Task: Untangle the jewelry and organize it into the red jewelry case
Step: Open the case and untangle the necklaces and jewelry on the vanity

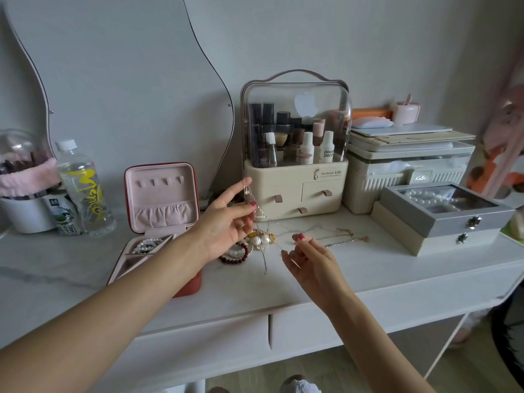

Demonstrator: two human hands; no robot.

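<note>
The red jewelry case point(161, 194) stands open at the left of the white table, its pink lid upright, with a pearl strand point(146, 245) in one tray compartment. My left hand point(226, 222) is raised above the tangled jewelry pile point(259, 241) and pinches a thin chain point(251, 198) that hangs down to the pile. My right hand point(304, 256) pinches the same fine chain lower, to the right of the pile. A dark red bead bracelet point(236, 258) and two large pearls lie in the pile. Gold and silver chains point(344, 236) lie further right.
A cream cosmetics organizer point(295, 194) stands right behind the pile. Grey and beige jewelry boxes point(445, 219) sit at the right, a storage box with stacked items behind them. A water bottle point(85, 191) and a white container stand left of the case. The table edge runs in front.
</note>
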